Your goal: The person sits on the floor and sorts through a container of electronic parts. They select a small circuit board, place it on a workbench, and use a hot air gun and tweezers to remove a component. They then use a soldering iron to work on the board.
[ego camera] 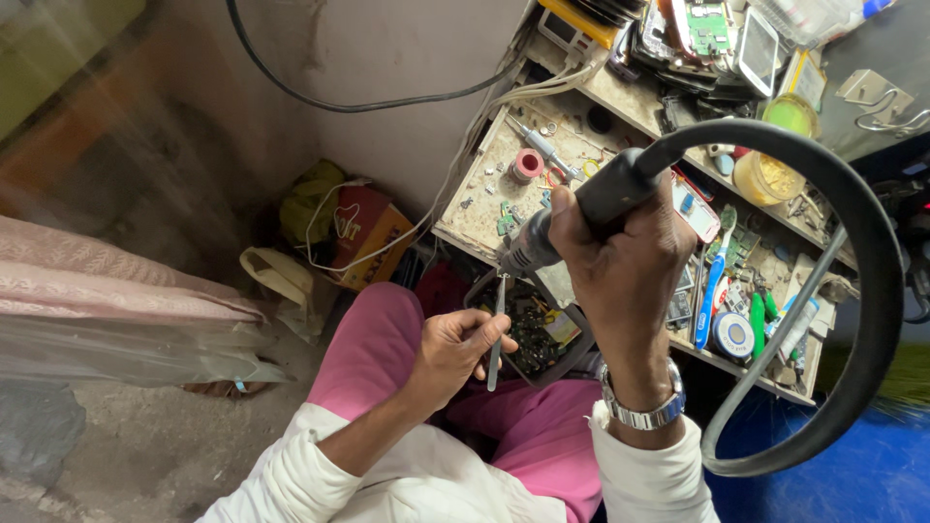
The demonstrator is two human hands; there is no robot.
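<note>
Tweezers [496,339] sit pinched in the left hand [455,353], over the near tray of scrap parts [542,339]. Right hand [625,261] grips the hot-air wand [591,208], nozzle just above them; heating looks underway, nothing lifted yet.

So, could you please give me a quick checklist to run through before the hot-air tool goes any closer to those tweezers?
1. Right hand has a firm grip on the hot-air handle: ok.
2. Left hand holds the tweezers just below the nozzle: ok.
3. Part in the tweezer tips: cannot tell.
4. Black hose loops free, unkinked: ok.
5. Bin of scrap parts sits directly under the nozzle: not ok.
6. Tool switched on: cannot tell.
</note>
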